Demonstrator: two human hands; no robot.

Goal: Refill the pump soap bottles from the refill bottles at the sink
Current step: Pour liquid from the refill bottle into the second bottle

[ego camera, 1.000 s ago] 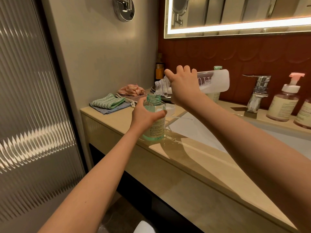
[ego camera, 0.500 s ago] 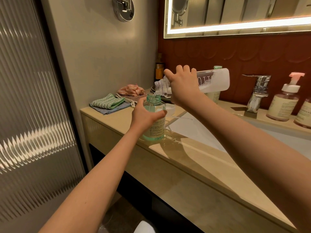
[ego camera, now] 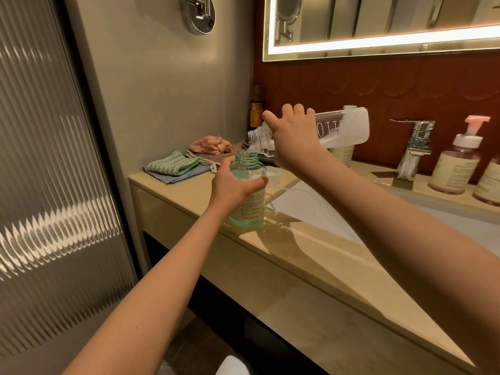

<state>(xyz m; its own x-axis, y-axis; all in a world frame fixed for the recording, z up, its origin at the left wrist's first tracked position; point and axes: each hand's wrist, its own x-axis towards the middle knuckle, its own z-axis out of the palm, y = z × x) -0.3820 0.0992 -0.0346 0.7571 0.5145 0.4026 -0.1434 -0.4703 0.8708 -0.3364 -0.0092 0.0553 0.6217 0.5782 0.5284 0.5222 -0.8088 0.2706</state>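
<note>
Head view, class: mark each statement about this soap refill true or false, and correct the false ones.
1. The left hand grips the green bottle, which stands on the counter. True.
2. The right hand holds the refill bottle tipped over the green bottle's mouth. True.
3. The green bottle's pump is screwed on. False: its neck is open.
4. The pink-topped pump bottle stands left of the tap. False: it stands right of the tap.
</note>
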